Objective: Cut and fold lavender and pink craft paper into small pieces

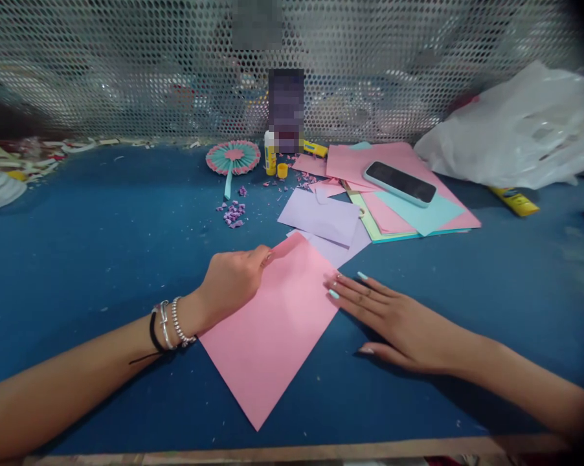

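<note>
A pink sheet of paper (272, 323) lies as a diamond on the blue table (102, 246) in front of me. My left hand (234, 278), with bracelets at the wrist, is closed in a pinch on the sheet's far corner. My right hand (393, 317) lies flat with fingers stretched out, its fingertips pressing the sheet's right corner.
Lilac sheets (321, 220) lie just beyond the pink one. A stack of coloured paper (408, 213) with a phone (399, 182) on it is at the back right, beside a white plastic bag (520, 129). A paper fan (232, 158), glue bottle (270, 152), scraps (234, 212) and a perforated mesh wall (127, 71) stand behind.
</note>
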A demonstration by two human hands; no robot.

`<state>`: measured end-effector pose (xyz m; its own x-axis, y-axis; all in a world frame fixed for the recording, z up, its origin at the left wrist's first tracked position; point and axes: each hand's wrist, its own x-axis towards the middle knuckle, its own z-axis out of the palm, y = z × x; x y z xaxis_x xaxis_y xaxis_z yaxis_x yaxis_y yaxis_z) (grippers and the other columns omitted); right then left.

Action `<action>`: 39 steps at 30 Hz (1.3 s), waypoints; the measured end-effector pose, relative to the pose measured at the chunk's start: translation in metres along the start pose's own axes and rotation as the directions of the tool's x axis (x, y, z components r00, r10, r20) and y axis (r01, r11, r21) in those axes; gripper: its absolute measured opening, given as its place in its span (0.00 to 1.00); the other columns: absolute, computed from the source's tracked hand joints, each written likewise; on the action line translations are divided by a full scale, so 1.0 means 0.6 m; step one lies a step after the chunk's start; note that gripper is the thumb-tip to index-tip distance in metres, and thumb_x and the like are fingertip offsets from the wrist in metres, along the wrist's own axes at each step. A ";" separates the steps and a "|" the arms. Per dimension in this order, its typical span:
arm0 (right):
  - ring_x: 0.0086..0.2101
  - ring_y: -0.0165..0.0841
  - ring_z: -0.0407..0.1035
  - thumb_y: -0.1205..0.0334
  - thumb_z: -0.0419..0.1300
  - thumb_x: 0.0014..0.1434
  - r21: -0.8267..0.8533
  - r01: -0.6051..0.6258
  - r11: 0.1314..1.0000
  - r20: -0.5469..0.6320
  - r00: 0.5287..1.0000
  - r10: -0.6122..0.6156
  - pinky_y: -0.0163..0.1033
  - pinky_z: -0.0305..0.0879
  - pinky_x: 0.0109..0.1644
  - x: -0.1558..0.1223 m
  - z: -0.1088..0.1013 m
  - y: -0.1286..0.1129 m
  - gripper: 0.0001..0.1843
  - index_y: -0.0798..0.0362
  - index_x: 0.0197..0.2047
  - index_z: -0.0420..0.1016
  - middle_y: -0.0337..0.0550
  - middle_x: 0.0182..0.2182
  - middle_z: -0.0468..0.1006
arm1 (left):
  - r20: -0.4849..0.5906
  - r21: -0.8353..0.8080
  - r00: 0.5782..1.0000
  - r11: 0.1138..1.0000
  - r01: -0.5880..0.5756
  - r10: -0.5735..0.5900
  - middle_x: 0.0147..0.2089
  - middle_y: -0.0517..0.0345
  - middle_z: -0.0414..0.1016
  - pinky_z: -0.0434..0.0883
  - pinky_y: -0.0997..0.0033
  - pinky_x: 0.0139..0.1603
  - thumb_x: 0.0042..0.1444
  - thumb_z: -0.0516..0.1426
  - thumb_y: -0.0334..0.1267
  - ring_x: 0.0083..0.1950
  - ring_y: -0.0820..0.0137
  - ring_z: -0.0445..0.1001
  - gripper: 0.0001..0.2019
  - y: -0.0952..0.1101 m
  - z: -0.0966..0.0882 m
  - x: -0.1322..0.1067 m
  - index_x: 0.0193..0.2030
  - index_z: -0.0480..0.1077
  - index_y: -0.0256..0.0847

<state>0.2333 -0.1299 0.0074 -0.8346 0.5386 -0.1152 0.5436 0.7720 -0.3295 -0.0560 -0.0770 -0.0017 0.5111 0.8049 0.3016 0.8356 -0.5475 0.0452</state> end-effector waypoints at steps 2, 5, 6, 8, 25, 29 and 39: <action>0.63 0.38 0.38 0.51 0.48 0.61 -0.038 -0.022 0.999 -0.020 1.000 0.021 0.51 0.37 0.65 -0.008 -0.002 0.010 0.36 0.53 0.67 0.37 0.46 0.65 0.44 | -0.004 0.002 1.000 1.000 -0.002 0.002 0.21 0.57 0.71 0.48 0.73 0.20 0.64 0.43 0.39 0.21 0.74 0.67 0.17 0.000 0.000 0.000 0.33 0.69 0.37; 0.63 0.38 0.41 0.52 0.48 0.61 -0.068 -0.017 0.998 -0.040 0.999 0.014 0.52 0.37 0.65 -0.012 -0.006 0.011 0.35 0.53 0.67 0.39 0.46 0.64 0.46 | 0.008 0.011 1.000 1.000 0.006 -0.006 0.20 0.57 0.71 0.47 0.73 0.20 0.64 0.42 0.40 0.21 0.74 0.67 0.18 0.000 -0.001 0.001 0.34 0.70 0.37; 0.62 0.39 0.42 0.51 0.48 0.61 -0.083 -0.019 0.996 -0.043 0.999 0.015 0.53 0.36 0.65 -0.011 -0.007 0.007 0.36 0.53 0.67 0.39 0.47 0.64 0.47 | 0.016 0.013 1.000 1.000 0.014 -0.014 0.20 0.57 0.71 0.46 0.73 0.20 0.64 0.42 0.40 0.21 0.74 0.67 0.18 0.000 -0.001 0.001 0.34 0.70 0.37; 0.62 0.42 0.42 0.49 0.48 0.60 -0.116 -0.038 0.993 -0.063 0.998 0.031 0.57 0.32 0.64 -0.007 -0.006 -0.006 0.36 0.54 0.66 0.40 0.49 0.64 0.47 | 0.032 0.022 0.999 0.999 0.036 -0.037 0.20 0.57 0.71 0.45 0.73 0.20 0.64 0.42 0.40 0.20 0.74 0.66 0.18 0.001 0.000 0.001 0.35 0.70 0.37; 0.63 0.32 0.37 0.55 0.44 0.63 0.017 0.519 0.854 -0.028 0.854 -0.519 0.45 0.39 0.66 0.093 0.032 -0.148 0.30 0.60 0.65 0.48 0.40 0.64 0.48 | 0.083 0.046 0.993 0.996 0.076 -0.080 0.22 0.56 0.73 0.45 0.73 0.19 0.64 0.42 0.42 0.21 0.71 0.69 0.17 0.005 -0.006 0.002 0.37 0.69 0.39; 0.63 0.32 0.40 0.54 0.42 0.64 0.194 0.478 0.856 -0.010 0.874 -0.486 0.46 0.34 0.66 0.087 0.021 -0.135 0.31 0.61 0.65 0.45 0.44 0.64 0.46 | 0.083 0.031 0.993 0.996 0.085 -0.088 0.22 0.56 0.73 0.45 0.73 0.20 0.64 0.42 0.41 0.21 0.71 0.70 0.17 0.005 -0.006 0.003 0.36 0.69 0.39; 0.63 0.38 0.40 0.47 0.47 0.61 0.055 0.066 0.996 0.081 0.994 -0.070 0.49 0.26 0.66 0.000 0.002 -0.052 0.37 0.53 0.67 0.38 0.44 0.64 0.44 | 0.077 0.057 0.994 0.996 0.067 -0.071 0.22 0.56 0.73 0.44 0.73 0.20 0.65 0.42 0.42 0.21 0.71 0.69 0.17 0.004 -0.004 0.001 0.37 0.69 0.40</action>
<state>0.2161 -0.1546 0.0166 -0.8752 0.4540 -0.1670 0.4817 0.7862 -0.3870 -0.0539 -0.0784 0.0007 0.4641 0.8572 0.2234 0.8781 -0.4783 0.0109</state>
